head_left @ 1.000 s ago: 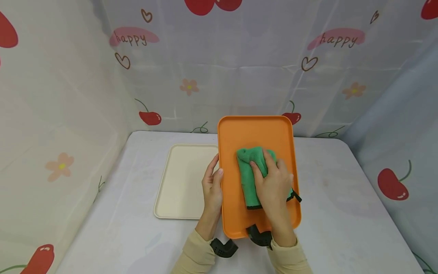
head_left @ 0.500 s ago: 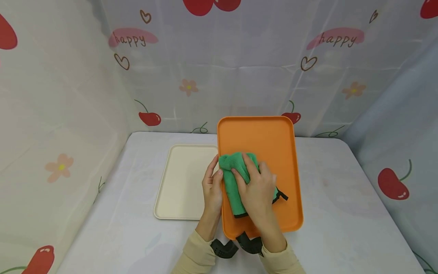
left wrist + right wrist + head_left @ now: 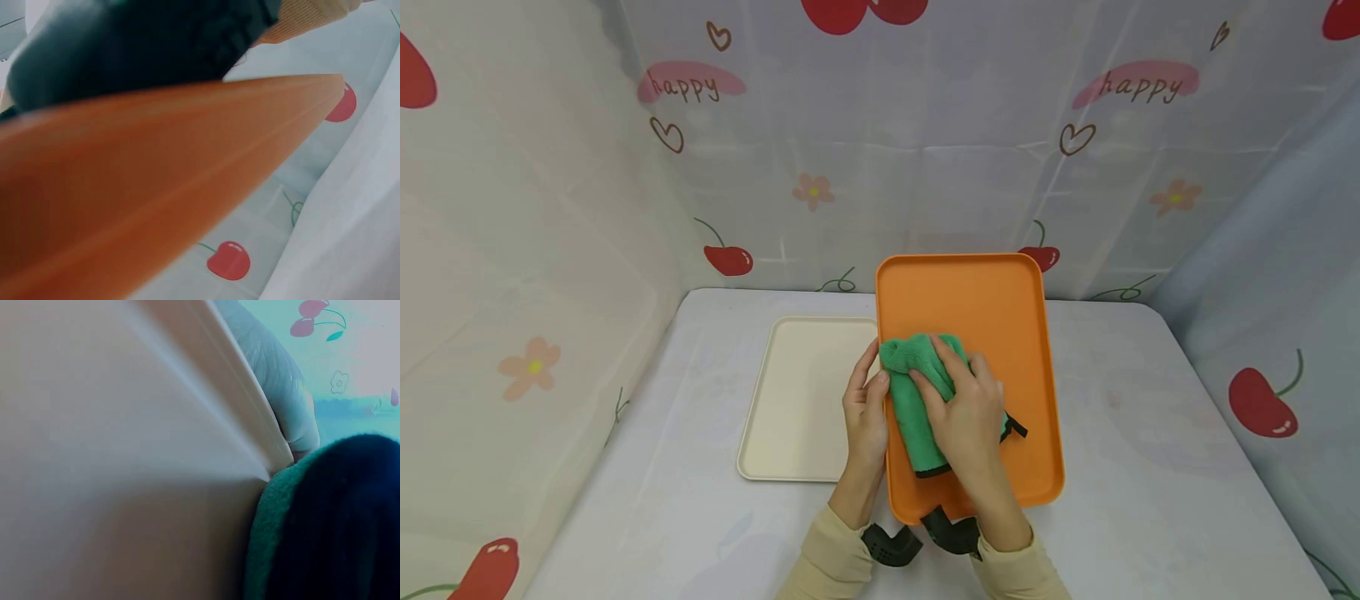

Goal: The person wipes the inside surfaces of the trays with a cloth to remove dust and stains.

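Note:
An orange tray (image 3: 962, 292) is raised and tilted toward the camera. At its left edge my left hand (image 3: 863, 417) grips it, thumb at the rim and the other fingers partly behind. My right hand (image 3: 970, 417) holds a folded green towel (image 3: 913, 417) with dark edging against the tray's face. The towel lies over the left side, right up to the rim and my left thumb. In the right wrist view, the towel (image 3: 269, 531) meets the tray's rim beside a left-hand finger. The left wrist view is mostly filled by the tray's edge (image 3: 187, 162).
A cream tray (image 3: 801, 400) lies flat on the white table (image 3: 1150, 433), partly overlapped by the orange tray. Patterned curtains (image 3: 925, 183) stand behind and on both sides. Black wrist cameras (image 3: 891, 546) sit close together near the orange tray's lower edge.
My right hand and the towel have moved left across the tray, from its middle to its left rim. Over the last half second they shift only slightly. The left hand stays in place.

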`<state>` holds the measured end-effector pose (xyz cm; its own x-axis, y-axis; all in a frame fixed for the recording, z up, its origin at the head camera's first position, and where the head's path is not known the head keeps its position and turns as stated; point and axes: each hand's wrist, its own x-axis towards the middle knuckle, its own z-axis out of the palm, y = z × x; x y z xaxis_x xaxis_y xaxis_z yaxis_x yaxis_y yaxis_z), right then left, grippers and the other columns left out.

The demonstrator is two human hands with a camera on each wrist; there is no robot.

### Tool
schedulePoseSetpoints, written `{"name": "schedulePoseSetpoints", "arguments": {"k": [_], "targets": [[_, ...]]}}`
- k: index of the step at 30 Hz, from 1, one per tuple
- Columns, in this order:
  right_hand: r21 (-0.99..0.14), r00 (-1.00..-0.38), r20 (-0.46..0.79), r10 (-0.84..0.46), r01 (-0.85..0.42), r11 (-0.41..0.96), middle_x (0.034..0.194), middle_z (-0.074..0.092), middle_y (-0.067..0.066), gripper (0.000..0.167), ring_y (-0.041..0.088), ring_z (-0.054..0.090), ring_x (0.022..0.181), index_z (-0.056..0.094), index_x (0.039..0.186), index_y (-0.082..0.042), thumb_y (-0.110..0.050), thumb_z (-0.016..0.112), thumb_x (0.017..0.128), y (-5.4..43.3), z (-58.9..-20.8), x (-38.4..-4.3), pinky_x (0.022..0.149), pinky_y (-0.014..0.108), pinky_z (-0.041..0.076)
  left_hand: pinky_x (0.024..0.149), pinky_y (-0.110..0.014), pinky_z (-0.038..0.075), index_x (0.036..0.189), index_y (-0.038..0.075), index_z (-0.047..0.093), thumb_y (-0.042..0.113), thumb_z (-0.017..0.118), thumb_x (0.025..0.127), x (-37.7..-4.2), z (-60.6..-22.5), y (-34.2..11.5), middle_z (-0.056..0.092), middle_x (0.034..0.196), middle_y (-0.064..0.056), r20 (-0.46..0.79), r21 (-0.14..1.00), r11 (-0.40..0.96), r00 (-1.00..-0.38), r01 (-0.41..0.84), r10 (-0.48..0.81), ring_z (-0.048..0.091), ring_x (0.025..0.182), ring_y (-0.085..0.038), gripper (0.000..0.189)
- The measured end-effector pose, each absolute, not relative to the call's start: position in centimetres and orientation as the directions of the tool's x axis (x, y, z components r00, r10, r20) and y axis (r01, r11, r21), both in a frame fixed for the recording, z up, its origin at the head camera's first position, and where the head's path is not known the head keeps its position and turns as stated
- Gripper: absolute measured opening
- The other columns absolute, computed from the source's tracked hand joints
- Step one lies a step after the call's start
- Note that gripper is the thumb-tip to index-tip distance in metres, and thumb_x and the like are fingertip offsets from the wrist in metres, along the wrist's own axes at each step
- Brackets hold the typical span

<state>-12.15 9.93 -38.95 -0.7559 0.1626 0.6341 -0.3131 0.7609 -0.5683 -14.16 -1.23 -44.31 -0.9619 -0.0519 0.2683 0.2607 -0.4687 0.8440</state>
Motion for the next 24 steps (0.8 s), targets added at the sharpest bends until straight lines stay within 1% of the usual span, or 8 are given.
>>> {"name": "schedulePoseSetpoints", "arguments": {"k": [4,8,10,14,16,18,24], "targets": [[-0.596,-0.776,0.608,0.171,-0.302,0.744,0.089,0.061,0.019,0.048,0.03,0.056,0.069,0.069,0.123,-0.009,-0.026,0.081,0.079,10.3,-38.8,-12.2,0.062,0.043,0.042,0.089,-0.024,0.056,0.15,0.005,0.035,0.018,0.044,0.102,-14.1,-44.4,-1.2,0.063,0.131,0.005,0.27,0.834,-0.49,-0.962,0.255,-0.04,0.065,0.109,-0.01,0.05],[-0.613,-0.789,0.585,0.188,-0.278,0.74,0.088,0.061,0.018,0.049,0.031,0.056,0.066,0.069,0.123,-0.01,-0.026,0.081,0.079,10.9,-38.6,-12.1,0.055,0.042,0.048,0.089,-0.026,0.057,0.15,0.005,0.036,0.018,0.044,0.103,-14.1,-44.4,-1.1,0.061,0.134,-0.003,0.268,0.828,-0.501,-0.963,0.252,-0.041,0.066,0.108,-0.012,0.049],[-0.62,-0.793,0.574,0.201,-0.261,0.74,0.087,0.061,0.019,0.048,0.031,0.057,0.066,0.069,0.123,-0.01,-0.025,0.081,0.079,11.2,-38.6,-12.1,0.053,0.041,0.049,0.09,-0.026,0.056,0.149,0.006,0.037,0.017,0.043,0.103,-14.1,-44.3,-1.0,0.058,0.138,-0.007,0.266,0.831,-0.494,-0.963,0.254,-0.048,0.065,0.11,-0.012,0.048],[-0.635,-0.8,0.551,0.238,-0.217,0.741,0.086,0.06,0.019,0.047,0.031,0.055,0.065,0.068,0.125,-0.009,-0.024,0.079,0.081,12.0,-38.6,-12.0,0.053,0.04,0.047,0.095,-0.027,0.054,0.148,0.01,0.04,0.016,0.043,0.102,-14.0,-44.2,-1.0,0.053,0.142,-0.012,0.26,0.843,-0.472,-0.964,0.257,-0.06,0.062,0.116,-0.013,0.047],[-0.641,-0.801,0.54,0.26,-0.191,0.743,0.086,0.059,0.02,0.047,0.031,0.055,0.065,0.067,0.126,-0.008,-0.023,0.078,0.083,12.5,-38.7,-12.1,0.053,0.04,0.047,0.096,-0.027,0.054,0.148,0.011,0.04,0.017,0.042,0.102,-14.0,-44.2,-1.0,0.053,0.142,-0.012,0.259,0.844,-0.472,-0.964,0.255,-0.059,0.062,0.117,-0.014,0.046],[-0.649,-0.804,0.522,0.286,-0.157,0.744,0.087,0.059,0.021,0.046,0.032,0.055,0.065,0.066,0.127,-0.008,-0.024,0.076,0.085,13.0,-38.7,-12.1,0.053,0.041,0.047,0.093,-0.028,0.055,0.148,0.012,0.04,0.017,0.042,0.102,-14.0,-44.2,-1.0,0.056,0.139,-0.011,0.257,0.842,-0.478,-0.965,0.251,-0.055,0.064,0.113,-0.015,0.046],[-0.668,-0.798,0.487,0.354,-0.079,0.74,0.096,0.062,0.025,0.046,0.04,0.058,0.078,0.065,0.128,-0.006,-0.024,0.074,0.087,14.4,-38.7,-12.2,0.068,0.051,0.045,0.082,-0.027,0.059,0.149,0.01,0.039,0.017,0.042,0.103,-13.9,-44.1,-1.1,0.066,0.124,-0.002,0.272,0.834,-0.484,-0.961,0.263,-0.053,0.069,0.099,-0.012,0.046]]}}
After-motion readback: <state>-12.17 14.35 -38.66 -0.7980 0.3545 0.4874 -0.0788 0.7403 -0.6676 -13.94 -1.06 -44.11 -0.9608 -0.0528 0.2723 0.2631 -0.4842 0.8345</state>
